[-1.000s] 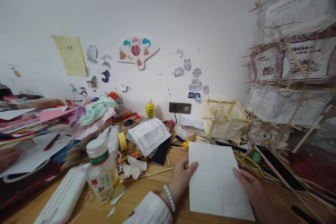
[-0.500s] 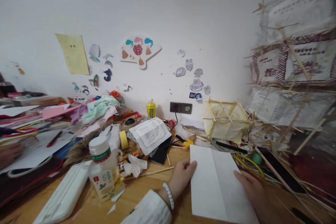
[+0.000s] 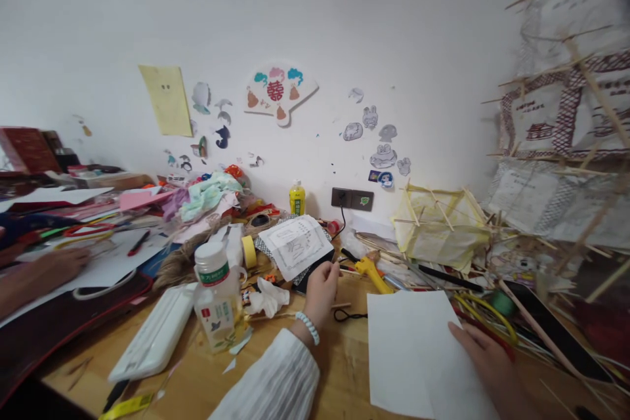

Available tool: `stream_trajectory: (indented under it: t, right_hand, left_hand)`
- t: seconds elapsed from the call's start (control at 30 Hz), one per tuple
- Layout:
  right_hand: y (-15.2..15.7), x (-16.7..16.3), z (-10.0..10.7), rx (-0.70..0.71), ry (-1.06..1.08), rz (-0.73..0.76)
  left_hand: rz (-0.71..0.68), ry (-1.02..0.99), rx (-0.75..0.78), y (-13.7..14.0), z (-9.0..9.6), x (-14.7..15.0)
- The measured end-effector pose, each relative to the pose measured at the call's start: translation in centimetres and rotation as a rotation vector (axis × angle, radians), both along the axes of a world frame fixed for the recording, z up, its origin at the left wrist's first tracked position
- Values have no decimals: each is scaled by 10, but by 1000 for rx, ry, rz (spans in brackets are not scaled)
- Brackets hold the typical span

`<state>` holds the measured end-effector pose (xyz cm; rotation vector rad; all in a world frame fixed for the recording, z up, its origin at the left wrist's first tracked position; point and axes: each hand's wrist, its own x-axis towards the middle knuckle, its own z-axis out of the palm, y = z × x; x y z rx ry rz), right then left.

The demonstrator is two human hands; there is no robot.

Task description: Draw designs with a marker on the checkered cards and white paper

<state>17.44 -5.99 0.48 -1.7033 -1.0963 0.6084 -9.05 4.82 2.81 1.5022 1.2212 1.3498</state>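
My right hand (image 3: 485,357) grips the right edge of a blank white sheet of paper (image 3: 411,351), its thumb on top. The sheet lies low over the wooden table. My left hand (image 3: 322,289), with a pale bead bracelet (image 3: 309,328) at the wrist, is away from the sheet. Its fingers are curled beside the lower right of a paper with a line drawing (image 3: 295,246) and over a dark flat device (image 3: 304,281). Whether the left fingers pinch anything is hidden. Right of that hand lies a yellow-handled tool (image 3: 373,275).
A bottle with a white cap (image 3: 216,308) and a long white case (image 3: 153,335) stand left of my arm. A phone (image 3: 554,328) and a yellow paper-and-stick frame (image 3: 440,226) are at right. Another person's hand (image 3: 54,272) rests over papers at far left.
My left hand has let go of the white sheet and moved left and away from me, towards the drawing. My right hand still holds the sheet. The view has turned slightly left.
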Motion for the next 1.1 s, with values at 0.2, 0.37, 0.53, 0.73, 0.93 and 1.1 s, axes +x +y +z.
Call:
stream_trajectory:
  t: [0.2, 0.37, 0.53, 0.73, 0.93, 1.1]
  right_hand:
    - [2, 5, -6, 6, 14, 55]
    - [2, 8, -8, -27, -7, 32]
    - [0, 3, -6, -12, -7, 79]
    - [2, 3, -8, -36, -6, 64]
    - [3, 1, -12, -29, 5, 91]
    - [0, -14, -9, 42, 20, 88]
  left_hand:
    - [56, 103, 91, 1, -4, -1]
    - [62, 188, 151, -3, -7, 3]
    - [60, 239, 156, -2, -12, 5]
    - [27, 283, 158, -1, -18, 7]
    - [-30, 361, 183, -10, -18, 14]
    - [-62, 428, 228, -16, -13, 14]
